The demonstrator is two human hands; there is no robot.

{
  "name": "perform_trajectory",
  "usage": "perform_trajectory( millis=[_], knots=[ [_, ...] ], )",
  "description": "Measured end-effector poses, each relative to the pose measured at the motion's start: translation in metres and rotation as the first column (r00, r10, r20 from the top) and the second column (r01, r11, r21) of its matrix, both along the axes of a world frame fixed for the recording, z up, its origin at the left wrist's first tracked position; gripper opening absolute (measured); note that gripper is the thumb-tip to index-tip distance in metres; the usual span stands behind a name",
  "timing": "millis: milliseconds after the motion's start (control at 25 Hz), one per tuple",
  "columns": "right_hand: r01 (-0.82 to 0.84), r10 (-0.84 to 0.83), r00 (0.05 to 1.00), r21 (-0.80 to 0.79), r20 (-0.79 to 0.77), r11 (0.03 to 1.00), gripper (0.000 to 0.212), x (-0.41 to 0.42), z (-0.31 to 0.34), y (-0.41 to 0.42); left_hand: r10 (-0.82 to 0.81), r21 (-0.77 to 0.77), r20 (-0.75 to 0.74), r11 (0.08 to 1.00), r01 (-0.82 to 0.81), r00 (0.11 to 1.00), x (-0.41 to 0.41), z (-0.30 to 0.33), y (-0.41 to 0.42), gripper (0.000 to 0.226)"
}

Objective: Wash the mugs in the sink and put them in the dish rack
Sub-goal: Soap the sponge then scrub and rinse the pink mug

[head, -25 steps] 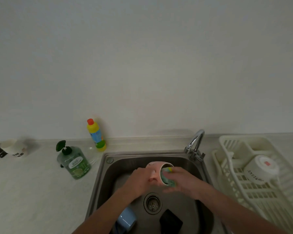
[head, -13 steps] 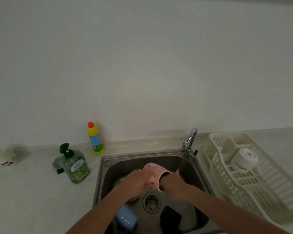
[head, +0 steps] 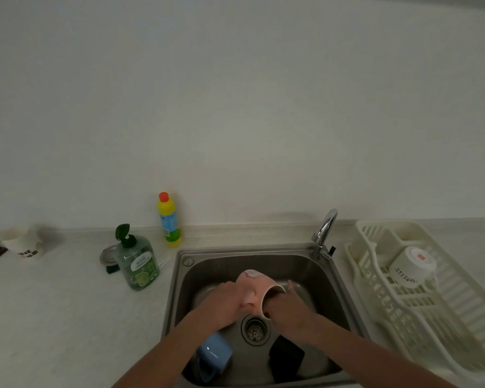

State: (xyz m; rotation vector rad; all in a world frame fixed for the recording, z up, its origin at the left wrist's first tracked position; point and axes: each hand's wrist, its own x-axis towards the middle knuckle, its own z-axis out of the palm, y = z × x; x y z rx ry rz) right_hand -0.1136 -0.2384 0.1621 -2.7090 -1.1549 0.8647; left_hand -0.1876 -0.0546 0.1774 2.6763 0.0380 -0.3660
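My left hand [head: 224,303] grips a pink mug [head: 254,284] by its handle side, tilted on its side over the steel sink [head: 179,278], mouth facing right. My right hand [head: 287,306] has its fingers pushed inside the mug's mouth; the sponge it held a moment ago is hidden in there. A blue mug [head: 214,352] lies on its side at the sink's front left. A black mug [head: 286,357] lies at the front right. In the white dish rack [head: 459,303] on the right, a white mug [head: 410,266] lies on its side.
The faucet [head: 324,233] stands at the sink's back right corner, no water visible. A green soap dispenser [head: 136,264] and a yellow bottle [head: 169,219] stand left of the sink. A white cup [head: 25,243] sits far left on the counter. The drain [head: 254,329] lies below my hands.
My right hand has pushed deeper into the pink mug, so the green sponge is out of sight. The mug has tipped more onto its side and dropped lower in the sink.
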Motion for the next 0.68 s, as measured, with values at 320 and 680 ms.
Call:
perform_trajectory(
  millis=[320,680],
  knots=[
    [0.040,-0.041,0.999,0.330,-0.005,0.943,0.026,0.008,0.025,-0.002,0.144,0.007,-0.011,0.990,-0.144,0.990,0.015,-0.002,-0.006,0.037],
    [0.653,-0.295,0.618,0.266,-0.729,0.709,0.034,0.015,0.024,-0.006,0.129,0.037,0.010,0.991,-0.129,0.992,0.019,-0.010,-0.049,0.036]
  ],
)
